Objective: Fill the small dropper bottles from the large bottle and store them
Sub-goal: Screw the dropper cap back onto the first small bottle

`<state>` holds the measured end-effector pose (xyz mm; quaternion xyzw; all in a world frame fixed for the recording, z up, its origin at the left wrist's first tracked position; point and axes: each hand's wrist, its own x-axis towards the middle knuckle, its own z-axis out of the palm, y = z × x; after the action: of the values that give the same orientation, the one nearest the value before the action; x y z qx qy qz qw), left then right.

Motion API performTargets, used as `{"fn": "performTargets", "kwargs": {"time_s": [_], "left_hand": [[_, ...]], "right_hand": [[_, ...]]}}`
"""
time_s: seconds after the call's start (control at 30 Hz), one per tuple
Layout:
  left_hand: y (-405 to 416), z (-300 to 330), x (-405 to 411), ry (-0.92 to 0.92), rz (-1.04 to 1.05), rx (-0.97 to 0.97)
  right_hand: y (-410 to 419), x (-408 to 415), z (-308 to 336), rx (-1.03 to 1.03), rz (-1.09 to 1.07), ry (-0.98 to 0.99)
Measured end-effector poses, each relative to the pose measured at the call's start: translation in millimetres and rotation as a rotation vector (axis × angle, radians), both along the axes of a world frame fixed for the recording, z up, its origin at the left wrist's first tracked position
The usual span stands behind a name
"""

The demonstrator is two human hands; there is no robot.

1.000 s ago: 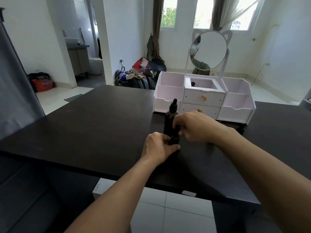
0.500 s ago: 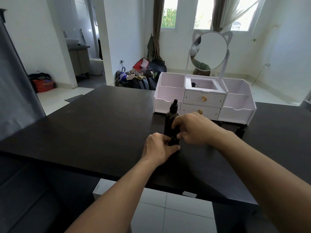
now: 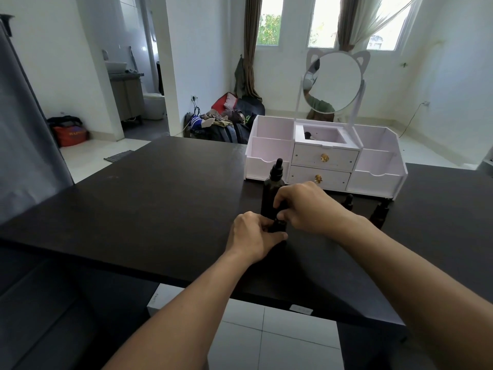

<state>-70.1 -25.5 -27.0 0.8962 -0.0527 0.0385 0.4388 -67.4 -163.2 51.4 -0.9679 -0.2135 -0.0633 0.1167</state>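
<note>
Black small dropper bottle (image 3: 277, 226) pinched low by my left hand (image 3: 253, 236), right hand (image 3: 306, 206) gripping its cap: I'd steady it upright on the worktop (image 3: 160, 209) while twisting.

Dark table (image 3: 160, 198), matte top, front edge over white floor tiles (image 3: 274, 340). Round mirror with cat ears (image 3: 333, 81), upright, toward the table's far edge. Beyond the far edge: pile of bags and clothes (image 3: 224, 121) on the floor; brown curtains (image 3: 250, 44) at the windows (image 3: 269, 20). Far left: red bag (image 3: 70, 133) against the wall; washbasin cabinet (image 3: 125, 94) through a doorway.
</note>
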Motion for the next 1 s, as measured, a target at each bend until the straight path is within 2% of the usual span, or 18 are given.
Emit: {"fn": "performTargets", "kwargs": {"time_s": [0.27,0.73,0.8,0.93,1.0], "left_hand": [[-1,-1,0,0.008,-0.003,-0.009],[-3,-3,3,0.008,0.006,0.027],[-2,-3,3,0.005,0.0,0.022],[0,-3,1,-0.025,-0.039,0.021],[0,-2,-1,-0.064,-0.04,0.047]], "right_hand": [[-3,2,3,-0.032,0.013,0.085],[-1,3,-5,-0.082,-0.021,0.031],[-2,2,-7,-0.057,-0.03,0.035],[-19,-13,-20,0.145,-0.092,0.06],[-34,-26,-32,0.138,-0.142,0.054]]}}
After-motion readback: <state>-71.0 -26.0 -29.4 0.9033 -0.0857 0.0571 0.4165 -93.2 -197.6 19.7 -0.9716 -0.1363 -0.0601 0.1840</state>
